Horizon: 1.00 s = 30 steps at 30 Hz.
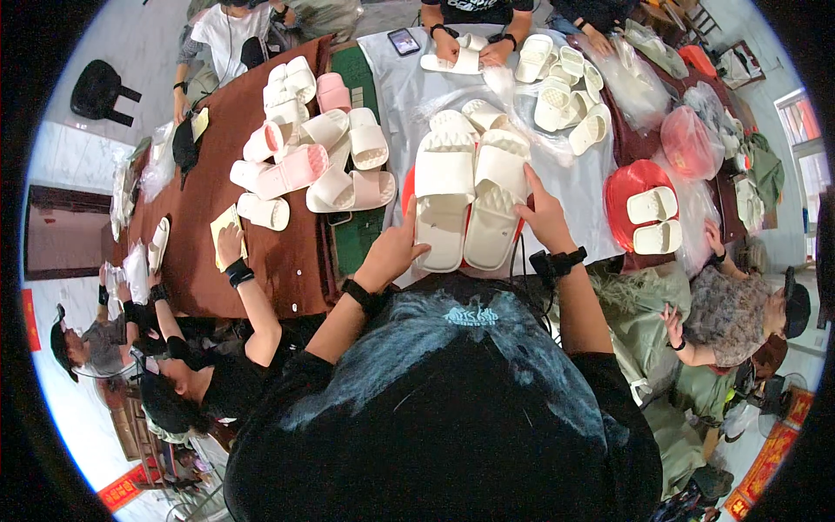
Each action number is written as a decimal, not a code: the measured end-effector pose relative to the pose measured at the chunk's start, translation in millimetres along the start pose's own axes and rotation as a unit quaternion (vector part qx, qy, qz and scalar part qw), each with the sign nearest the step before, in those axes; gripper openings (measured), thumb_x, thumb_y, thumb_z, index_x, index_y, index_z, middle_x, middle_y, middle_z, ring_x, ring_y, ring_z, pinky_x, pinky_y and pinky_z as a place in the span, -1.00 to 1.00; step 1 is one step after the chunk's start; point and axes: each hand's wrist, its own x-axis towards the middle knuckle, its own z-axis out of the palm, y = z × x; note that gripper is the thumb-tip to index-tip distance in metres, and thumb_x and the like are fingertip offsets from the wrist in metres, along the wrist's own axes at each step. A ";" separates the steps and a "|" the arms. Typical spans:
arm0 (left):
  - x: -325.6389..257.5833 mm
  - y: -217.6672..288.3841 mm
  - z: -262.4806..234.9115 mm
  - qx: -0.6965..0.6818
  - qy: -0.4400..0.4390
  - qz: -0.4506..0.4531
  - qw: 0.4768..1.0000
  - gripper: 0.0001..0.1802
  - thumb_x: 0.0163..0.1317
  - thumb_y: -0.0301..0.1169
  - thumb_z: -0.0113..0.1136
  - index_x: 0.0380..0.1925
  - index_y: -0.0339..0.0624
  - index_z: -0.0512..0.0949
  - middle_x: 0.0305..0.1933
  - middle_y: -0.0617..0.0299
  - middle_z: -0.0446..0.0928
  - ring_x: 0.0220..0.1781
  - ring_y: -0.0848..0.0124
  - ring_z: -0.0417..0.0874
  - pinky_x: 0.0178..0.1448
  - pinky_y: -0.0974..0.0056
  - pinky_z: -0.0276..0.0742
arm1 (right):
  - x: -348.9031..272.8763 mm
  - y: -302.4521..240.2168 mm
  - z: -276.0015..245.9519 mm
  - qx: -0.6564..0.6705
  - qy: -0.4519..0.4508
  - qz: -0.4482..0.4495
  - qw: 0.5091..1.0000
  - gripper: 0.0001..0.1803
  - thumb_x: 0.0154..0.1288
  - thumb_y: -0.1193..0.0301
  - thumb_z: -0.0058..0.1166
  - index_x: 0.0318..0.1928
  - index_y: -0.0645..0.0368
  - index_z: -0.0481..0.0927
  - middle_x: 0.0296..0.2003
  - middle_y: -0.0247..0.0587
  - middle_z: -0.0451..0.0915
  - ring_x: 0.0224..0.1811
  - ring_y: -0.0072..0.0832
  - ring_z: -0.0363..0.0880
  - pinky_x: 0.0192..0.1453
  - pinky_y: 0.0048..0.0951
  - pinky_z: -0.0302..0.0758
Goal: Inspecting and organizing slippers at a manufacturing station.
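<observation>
Grips (390, 258) (550, 219) holding slippers (444, 174), long axes forward, toe-first

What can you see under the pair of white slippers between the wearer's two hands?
Something red shows at the edges of the white slippers. Its full shape, and anything else beneath, is covered.

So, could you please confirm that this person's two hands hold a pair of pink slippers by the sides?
Not quite: the head view shows that the slippers the left hand and right hand hold by the sides are white, not pink.
</observation>
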 end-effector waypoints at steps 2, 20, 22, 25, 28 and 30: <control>-4.8 -5.1 1.4 -0.021 0.001 0.010 1.000 0.08 0.19 -0.22 0.29 0.48 -0.22 -0.24 -0.44 -0.30 0.58 -0.36 -0.21 0.63 -0.22 -0.14 0.52 | 4.3 -0.9 0.9 0.010 -0.010 -0.007 1.000 -0.07 0.06 0.47 0.16 0.49 -0.03 0.12 -0.46 -0.10 0.51 -0.39 -0.30 0.52 -0.19 -0.36 0.47; 10.6 22.1 -35.3 -0.012 0.209 0.152 0.966 -0.55 0.17 -0.43 0.28 0.11 -0.13 0.52 -0.17 0.01 0.61 -0.14 0.05 0.64 -0.10 0.09 0.57 | 9.6 7.0 -2.5 0.065 -0.015 -0.040 0.997 -0.13 0.10 0.56 0.14 0.47 -0.08 0.20 -0.52 -0.32 0.36 -0.48 -0.55 0.35 -0.30 -0.51 0.41; 22.7 31.4 -39.0 -0.009 0.220 0.184 0.958 -0.56 0.16 -0.45 0.30 0.08 -0.16 0.54 -0.12 -0.01 0.60 -0.12 0.05 0.63 -0.08 0.09 0.58 | 9.2 11.8 -0.1 0.086 -0.005 -0.044 0.995 -0.14 0.11 0.57 0.12 0.47 -0.07 0.21 -0.53 -0.34 0.34 -0.49 -0.56 0.33 -0.31 -0.51 0.41; 42.8 40.9 -42.8 0.003 0.233 0.225 0.946 -0.58 0.16 -0.41 0.31 0.06 -0.17 0.55 -0.03 -0.04 0.57 -0.02 0.01 0.60 0.03 0.07 0.55 | 7.9 16.1 -0.3 0.084 -0.008 -0.044 0.995 -0.16 0.14 0.58 0.12 0.46 -0.07 0.21 -0.54 -0.35 0.34 -0.49 -0.57 0.35 -0.31 -0.51 0.41; 66.8 46.2 -45.0 0.014 0.251 0.248 0.936 -0.57 0.16 -0.37 0.32 0.05 -0.17 0.56 0.00 -0.04 0.56 0.01 0.01 0.58 0.08 0.05 0.52 | 4.5 15.9 -5.5 0.054 -0.040 0.008 0.998 -0.17 0.17 0.58 0.15 0.46 -0.06 0.21 -0.51 -0.35 0.42 -0.47 -0.58 0.39 -0.30 -0.50 0.43; 83.5 48.7 -44.8 0.019 0.251 0.263 0.931 -0.55 0.14 -0.32 0.35 0.05 -0.15 0.56 0.01 -0.03 0.55 0.02 0.02 0.58 0.08 0.05 0.53 | 0.9 13.5 -9.5 0.070 -0.038 0.008 0.997 -0.18 0.18 0.59 0.16 0.46 -0.06 0.22 -0.49 -0.34 0.45 -0.46 -0.57 0.41 -0.29 -0.51 0.44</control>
